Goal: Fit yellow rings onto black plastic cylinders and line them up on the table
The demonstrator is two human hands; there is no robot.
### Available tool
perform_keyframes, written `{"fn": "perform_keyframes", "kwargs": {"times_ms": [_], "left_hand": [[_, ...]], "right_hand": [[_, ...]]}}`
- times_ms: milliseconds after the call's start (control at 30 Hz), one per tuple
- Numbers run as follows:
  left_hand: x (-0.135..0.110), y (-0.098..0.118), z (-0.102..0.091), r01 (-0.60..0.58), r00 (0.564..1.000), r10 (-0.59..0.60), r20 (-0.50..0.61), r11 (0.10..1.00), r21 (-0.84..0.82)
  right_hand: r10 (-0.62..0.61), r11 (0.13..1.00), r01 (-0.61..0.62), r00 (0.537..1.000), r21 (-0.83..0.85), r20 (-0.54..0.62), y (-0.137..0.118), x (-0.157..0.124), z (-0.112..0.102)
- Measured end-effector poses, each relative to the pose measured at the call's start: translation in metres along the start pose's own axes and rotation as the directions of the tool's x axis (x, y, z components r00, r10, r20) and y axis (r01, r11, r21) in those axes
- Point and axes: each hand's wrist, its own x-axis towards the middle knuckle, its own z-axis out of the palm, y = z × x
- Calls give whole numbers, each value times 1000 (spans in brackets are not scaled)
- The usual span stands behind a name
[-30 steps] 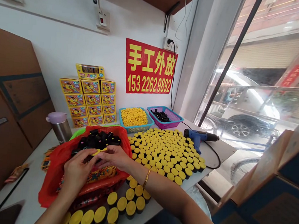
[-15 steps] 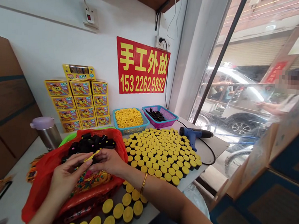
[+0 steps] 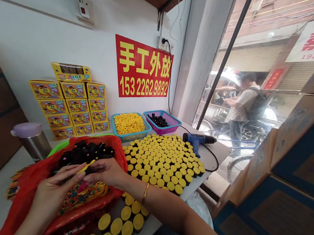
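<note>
My left hand (image 3: 54,187) pinches a small flat yellow plastic piece (image 3: 84,168) between thumb and fingers, above the red-lined basket (image 3: 25,190). My right hand (image 3: 107,172), a gold bangle at the wrist, has its thumb and fingers closed at the far end of the same piece. Its fingers partly hide what is between them. Under the hands lie small multicoloured beads (image 3: 72,197) and yellow rings (image 3: 102,190). Black plastic parts (image 3: 80,153), some with pink or yellow dots, fill the back of the basket.
Many black containers with yellow lids (image 3: 159,157) stand to the right. Behind are a blue basket of yellow pieces (image 3: 129,124), a purple basket of black parts (image 3: 159,121) and stacked yellow boxes (image 3: 74,106). A heat gun (image 3: 197,140) and tumbler (image 3: 33,141) flank them.
The view has turned slightly right, so things sit further left. Both hands still hold the yellow piece, its tilt slightly different. Outside the window, a person has walked to the left.
</note>
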Motion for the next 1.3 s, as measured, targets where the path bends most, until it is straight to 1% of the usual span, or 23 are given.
{"fn": "perform_keyframes", "kwargs": {"times_ms": [67, 167, 200, 333, 367, 533, 633, 733, 800, 867, 933, 967, 1033, 1067, 1100, 1133, 1200, 1233, 1300], "left_hand": [[0, 1, 1, 10, 1000, -11, -10, 1000, -15], [-2, 0, 2, -27, 998, 26, -59, 999, -23], [-2, 0, 2, -24, 997, 22, -72, 999, -27], [-2, -3, 1, 84, 993, -92, -68, 991, -106], [-2, -4, 0, 85, 994, -93, -62, 989, -117], [-3, -6, -1, -66, 993, 60, -105, 996, -55], [-5, -9, -3, -104, 987, 98, -124, 994, -38], [-4, -13, -4, -133, 986, 130, -108, 991, -20], [-2, -15, -4, -174, 979, 174, -108, 985, 8], [0, -17, -1, -252, 958, 259, -124, 965, 74], [1, -16, 6, -357, 911, 390, -134, 909, 217], [0, -16, 10, -409, 877, 463, -127, 858, 310], [-2, -13, 20, -490, 795, 601, -86, 718, 494], [-4, -12, 26, -518, 763, 645, -50, 655, 551], [-5, -11, 30, -541, 748, 663, 1, 610, 579], [-6, -10, 34, -547, 747, 664, 31, 587, 597], [-9, -7, 39, -530, 773, 632, 55, 597, 602], [-9, -5, 39, -529, 788, 612, 65, 618, 581], [-12, 1, 38, -546, 800, 593, 90, 656, 522]], "right_hand": [[-13, 1000, 13, 1000, 2, -16, 3, 1, -1], [-41, 999, 42, 998, 5, -45, 7, 3, -1], [-52, 999, 52, 997, 3, -49, 7, 3, -1], [-70, 998, 69, 997, -13, -43, 6, 2, -1], [-67, 998, 66, 997, -14, -41, 5, 2, -1], [-45, 999, 45, 999, -9, -24, 0, -3, 0], [-20, 1000, 20, 1000, 3, -8, -1, -5, -1], [-3, 999, 3, 1000, 33, 19, 0, -4, -2], [-18, 998, 18, 1000, 61, -3, 2, -2, -4], [-25, 996, 30, 998, 89, -55, 3, 2, -5], [-16, 993, 26, 997, 118, -79, 4, 5, -4], [-15, 991, 25, 997, 129, -75, 4, 6, -3], [-37, 990, 46, 997, 136, -72, 4, 7, -2], [-50, 990, 60, 995, 129, -86, 4, 7, -1], [-57, 991, 70, 992, 116, -110, 4, 7, -1], [-51, 993, 66, 989, 103, -140, 3, 6, -2], [1, 996, 14, 985, 83, -172, -1, 4, -4], [36, 996, -23, 987, 81, -156, -4, 4, -5], [110, 991, -103, 991, 86, -78, -12, 3, -7]]}}
